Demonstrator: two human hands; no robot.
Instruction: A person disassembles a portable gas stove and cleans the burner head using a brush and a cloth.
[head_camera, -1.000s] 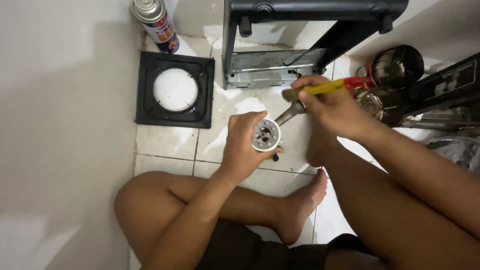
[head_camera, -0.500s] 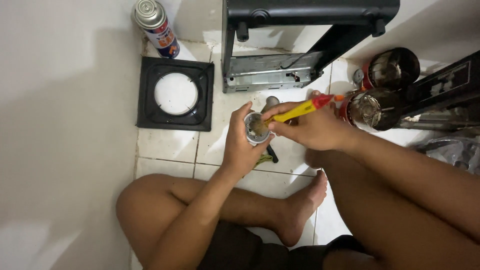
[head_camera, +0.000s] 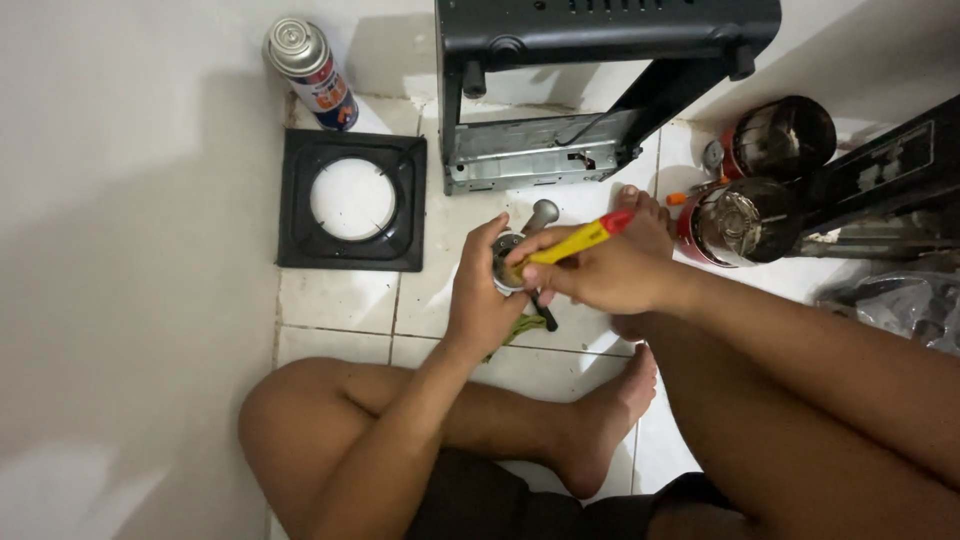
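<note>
Above the tiled floor (head_camera: 340, 310), left hand (head_camera: 480, 300) cups a round metal part (head_camera: 506, 268); right hand (head_camera: 600, 270) grips a yellow screwdriver (head_camera: 575, 242)

Light is soft and fairly dim, falling from above. A broad grey shadow covers the white wall (head_camera: 110, 300) at left. The metal canisters (head_camera: 745, 215) glint slightly. Focus is reasonably sharp throughout.

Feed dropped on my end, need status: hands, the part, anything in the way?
Left hand grips small round metal part. Right hand holds yellow screwdriver, tip in the part. Black stove body stands behind, not blocking.
</note>
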